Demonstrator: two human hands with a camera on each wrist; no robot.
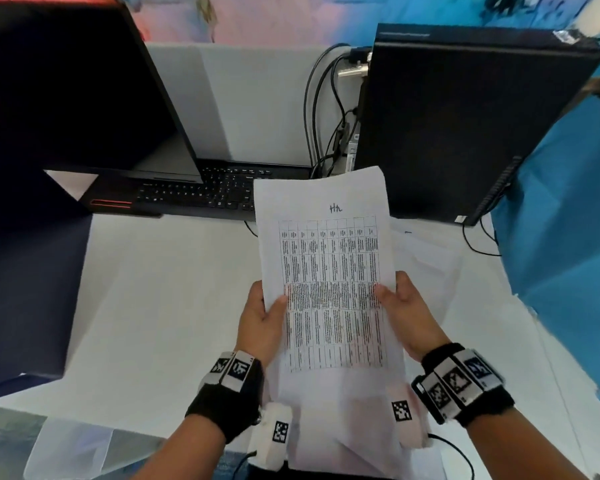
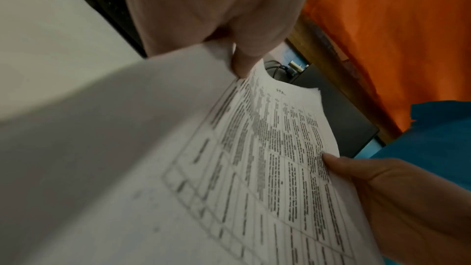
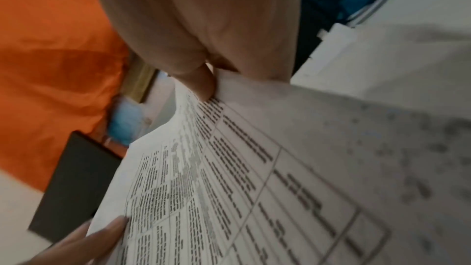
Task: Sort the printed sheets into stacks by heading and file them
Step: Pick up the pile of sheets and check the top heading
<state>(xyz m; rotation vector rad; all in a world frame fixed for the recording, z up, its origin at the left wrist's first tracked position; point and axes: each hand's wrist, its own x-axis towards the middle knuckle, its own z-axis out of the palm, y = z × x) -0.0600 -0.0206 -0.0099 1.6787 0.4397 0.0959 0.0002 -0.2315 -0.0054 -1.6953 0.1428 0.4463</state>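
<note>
Left hand and right hand bare, forearms bare. Black fabric band on each wrist, carrying white blocks printed with black-and-white square fiducial markers. White camera housing under each wrist, one marker each; thin black cable trailing from each.

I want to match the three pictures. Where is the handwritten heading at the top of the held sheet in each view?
Head: the handwritten heading sits above the table, centre-right, on the printed sheet.
Left wrist: small, upper middle, near the far edge.
Right wrist: not visible; the sheet's far end is blurred.
Shared landmark: the left hand and right hand each pinch a side edge; the black computer tower stands beyond.
</note>
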